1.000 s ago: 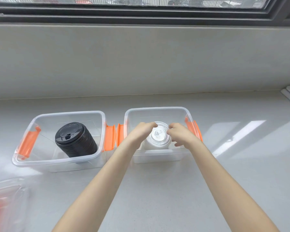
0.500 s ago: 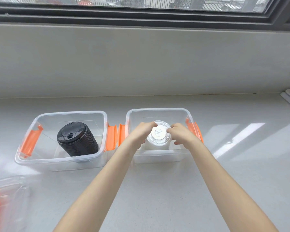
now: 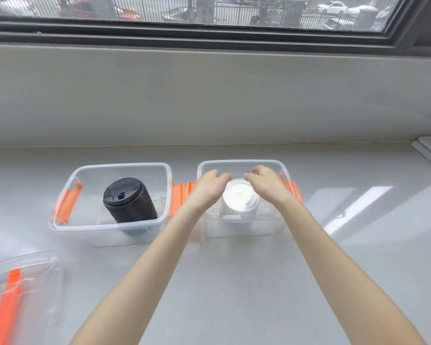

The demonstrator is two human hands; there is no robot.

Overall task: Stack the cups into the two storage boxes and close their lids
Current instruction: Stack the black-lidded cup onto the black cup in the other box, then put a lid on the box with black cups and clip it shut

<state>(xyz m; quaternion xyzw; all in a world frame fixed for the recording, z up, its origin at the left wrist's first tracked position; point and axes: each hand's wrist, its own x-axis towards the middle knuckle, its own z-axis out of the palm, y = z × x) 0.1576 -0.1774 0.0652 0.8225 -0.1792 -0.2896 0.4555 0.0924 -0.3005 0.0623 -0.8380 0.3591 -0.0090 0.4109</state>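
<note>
L hand & R hand hover over the white cup stack, fingers loosely spread, holding nothing; can't tell if fingertips touch its clear lid. Stack stands upright inside the right storage box, lid off. Left of that box, nearly touching via orange latches, is the left storage box w/ a black cup stack, tilted. A loose box lid lies further left, nearer the person.
</note>
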